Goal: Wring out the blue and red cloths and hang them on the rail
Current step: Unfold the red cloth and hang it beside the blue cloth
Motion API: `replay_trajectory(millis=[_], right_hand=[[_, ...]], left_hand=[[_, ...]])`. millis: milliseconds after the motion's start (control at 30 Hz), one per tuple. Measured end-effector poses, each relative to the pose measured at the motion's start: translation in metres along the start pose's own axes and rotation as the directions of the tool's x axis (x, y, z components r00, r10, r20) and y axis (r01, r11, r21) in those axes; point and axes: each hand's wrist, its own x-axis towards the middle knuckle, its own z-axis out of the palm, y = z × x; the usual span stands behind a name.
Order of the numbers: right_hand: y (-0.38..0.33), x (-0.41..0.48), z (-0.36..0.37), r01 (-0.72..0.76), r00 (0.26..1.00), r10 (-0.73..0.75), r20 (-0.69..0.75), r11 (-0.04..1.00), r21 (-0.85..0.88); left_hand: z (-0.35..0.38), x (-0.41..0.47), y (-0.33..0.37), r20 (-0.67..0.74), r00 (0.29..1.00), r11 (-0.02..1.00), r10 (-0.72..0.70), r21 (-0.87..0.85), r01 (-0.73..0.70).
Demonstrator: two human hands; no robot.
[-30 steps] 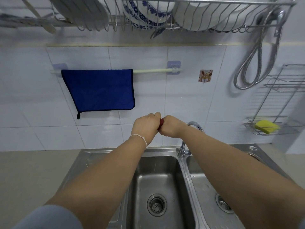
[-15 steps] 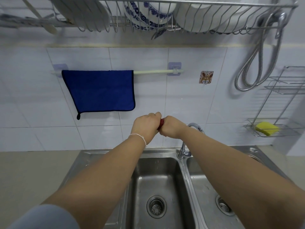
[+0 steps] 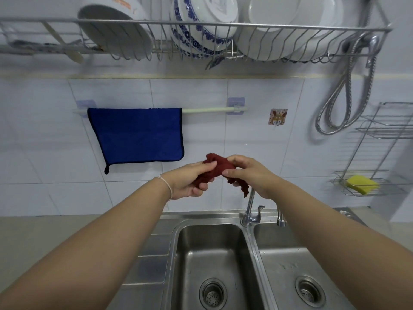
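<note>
The blue cloth [image 3: 137, 136] hangs flat over the left part of the white rail [image 3: 207, 110] on the tiled wall. I hold the crumpled red cloth [image 3: 220, 166] in both hands above the sink, a little below the rail's bare right part. My left hand [image 3: 190, 180] grips its left end from below. My right hand [image 3: 250, 173] pinches its right side, and a loose corner dangles down beside the tap. Part of the cloth is hidden inside my fingers.
A steel double sink [image 3: 248, 240] lies below, with a tap [image 3: 249, 209] between the bowls just under the cloth. A wire dish rack [image 3: 156, 25] full of plates runs overhead. A hose [image 3: 339, 95] and a wire shelf holding a yellow sponge [image 3: 362, 184] are at the right.
My fists were pressed together, tightly twisting the red cloth with only a sliver showing. Now my hands have moved apart and the cloth is loosened and visible between them.
</note>
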Motion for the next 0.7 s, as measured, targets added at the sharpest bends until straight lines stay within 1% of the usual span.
replay_trajectory(millis=[67, 100, 167, 200, 233, 300, 333, 400, 467, 500, 533, 600, 633, 700], right_hand=[[-0.008, -0.002, 0.000, 0.019, 0.999, -0.016, -0.048, 0.998, 0.063], [-0.012, -0.004, -0.001, 0.007, 0.999, -0.003, -0.036, 0.994, 0.105], [-0.017, -0.006, -0.001, -0.049, 0.998, 0.043, 0.040, 0.984, 0.170], [-0.019, -0.007, 0.000, -0.071, 0.996, 0.061, 0.061, 0.983, 0.172], [-0.021, -0.008, 0.000, -0.071, 0.997, 0.065, 0.046, 0.986, 0.150], [-0.028, -0.008, 0.001, -0.048, 0.998, 0.053, -0.046, 0.993, 0.110], [-0.030, -0.008, 0.001, -0.031, 0.995, 0.043, -0.094, 0.991, 0.127], [-0.036, -0.008, 0.003, 0.004, 0.983, 0.039, -0.181, 0.973, 0.230], [-0.039, -0.009, 0.004, 0.026, 0.964, 0.038, -0.263, 0.972, 0.235], [-0.040, -0.009, 0.006, 0.047, 0.955, 0.020, -0.295, 0.975, 0.218], [-0.041, -0.008, 0.008, 0.083, 0.946, -0.008, -0.323, 0.972, 0.221], [-0.043, -0.007, 0.010, 0.144, 0.921, -0.031, -0.388, 0.953, 0.265], [-0.045, -0.005, 0.008, 0.163, 0.901, -0.031, -0.432, 0.948, 0.272], [-0.051, -0.004, 0.002, 0.193, 0.860, -0.058, -0.506, 0.956, 0.219]], left_hand=[[0.002, -0.004, 0.004, 0.017, 1.000, 1.000, 0.011, -0.020, -0.010], [0.004, -0.005, 0.006, 0.012, 1.000, 1.000, 0.008, -0.018, -0.008], [0.008, -0.007, 0.009, -0.024, 1.000, 1.000, -0.002, -0.009, 0.001], [0.010, -0.008, 0.010, -0.049, 0.999, 1.000, -0.007, 0.004, 0.008], [0.012, -0.010, 0.011, -0.070, 0.997, 0.999, -0.008, 0.033, 0.011], [0.016, -0.012, 0.011, -0.107, 0.994, 0.992, 0.005, 0.130, 0.009], [0.018, -0.013, 0.011, -0.130, 0.991, 0.984, 0.023, 0.176, 0.000], [0.022, -0.013, 0.012, -0.198, 0.977, 0.972, 0.083, 0.234, -0.034], [0.022, -0.010, 0.014, -0.274, 0.951, 0.961, 0.142, 0.269, -0.066], [0.022, -0.008, 0.015, -0.284, 0.944, 0.961, 0.168, 0.261, -0.093], [0.022, -0.008, 0.016, -0.274, 0.943, 0.968, 0.191, 0.213, -0.134], [0.020, -0.011, 0.018, -0.256, 0.942, 0.976, 0.219, 0.053, -0.212], [0.019, -0.012, 0.019, -0.266, 0.937, 0.972, 0.226, -0.001, -0.234], [0.015, -0.015, 0.021, -0.315, 0.920, 0.967, 0.232, -0.027, -0.253]])
